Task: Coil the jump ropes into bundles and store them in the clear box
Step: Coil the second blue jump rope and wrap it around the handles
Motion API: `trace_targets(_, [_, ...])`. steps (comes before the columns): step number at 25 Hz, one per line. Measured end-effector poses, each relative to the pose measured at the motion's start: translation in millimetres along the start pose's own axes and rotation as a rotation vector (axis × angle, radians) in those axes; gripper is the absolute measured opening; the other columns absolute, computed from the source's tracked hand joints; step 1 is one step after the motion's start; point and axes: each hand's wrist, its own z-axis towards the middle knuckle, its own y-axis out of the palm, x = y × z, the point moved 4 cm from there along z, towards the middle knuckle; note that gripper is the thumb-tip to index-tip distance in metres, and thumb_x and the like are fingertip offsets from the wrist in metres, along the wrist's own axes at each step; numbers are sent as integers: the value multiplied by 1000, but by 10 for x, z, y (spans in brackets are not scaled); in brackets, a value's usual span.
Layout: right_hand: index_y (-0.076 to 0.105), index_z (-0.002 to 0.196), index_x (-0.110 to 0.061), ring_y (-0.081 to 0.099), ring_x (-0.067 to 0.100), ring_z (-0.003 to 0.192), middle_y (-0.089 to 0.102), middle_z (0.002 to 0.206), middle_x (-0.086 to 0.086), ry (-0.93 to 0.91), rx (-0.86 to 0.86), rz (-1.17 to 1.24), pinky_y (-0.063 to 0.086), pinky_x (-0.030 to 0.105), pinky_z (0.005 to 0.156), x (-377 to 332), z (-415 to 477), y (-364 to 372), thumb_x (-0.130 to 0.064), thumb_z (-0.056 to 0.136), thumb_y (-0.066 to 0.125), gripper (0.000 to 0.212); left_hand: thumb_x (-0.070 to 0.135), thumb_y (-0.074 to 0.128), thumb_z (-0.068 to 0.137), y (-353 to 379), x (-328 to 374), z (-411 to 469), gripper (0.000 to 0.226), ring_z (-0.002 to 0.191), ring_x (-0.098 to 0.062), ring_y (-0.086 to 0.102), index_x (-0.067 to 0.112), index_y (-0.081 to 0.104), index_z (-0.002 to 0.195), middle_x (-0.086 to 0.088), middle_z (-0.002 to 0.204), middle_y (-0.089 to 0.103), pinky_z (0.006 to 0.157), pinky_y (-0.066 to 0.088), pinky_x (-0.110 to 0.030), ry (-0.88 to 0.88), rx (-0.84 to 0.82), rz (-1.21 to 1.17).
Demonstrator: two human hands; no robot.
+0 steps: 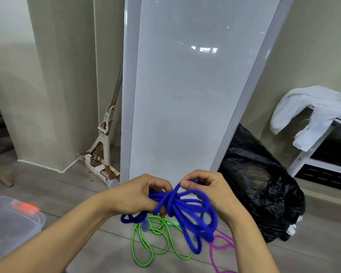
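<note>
While both hands grip it, blue rope (187, 211) hangs between.

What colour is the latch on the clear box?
Orange, on the clear box latch, seen in the head view.

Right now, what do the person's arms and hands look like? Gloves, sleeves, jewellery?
Both bare. Left hand and right hand: no gloves, no rings or watch visible. Both forearms are uncovered to the frame edge, with no sleeve, strap or marking showing. Nails look short and unpainted where visible.
</note>
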Motion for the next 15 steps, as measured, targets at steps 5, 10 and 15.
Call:
trace_targets(5, [78, 82, -21, 35, 16, 48, 55, 65, 5, 132, -82, 68, 26, 22, 46, 187, 28, 197, -21, 96, 63, 20, -1, 61, 93, -126, -77, 107, 17, 55, -18, 48, -6, 57, 109, -10, 74, 64, 58, 42, -30, 3, 415, -314])
trace_targets(10, [72, 113, -12, 45, 13, 46, 55, 63, 1, 291, -281, -165, 37, 20, 47, 273, -34, 379, -17, 103, 52, 24, 10, 65, 89, -411, -455, 86, 17, 57, -18, 53, 19, 54, 98, -4, 74, 68, 54, 46, -32, -209, 722, 237])
trace_targets(15, [75, 90, -9, 46, 10, 46, 60, 60, 7, 161, -130, -294, 39, 22, 48, 127, -5, 324, -21, 95, 67, 15, 17, 65, 84, -353, -386, 101, 24, 75, -19, 59, 32, 59, 101, 9, 77, 63, 70, 54, -36, -156, 425, 784])
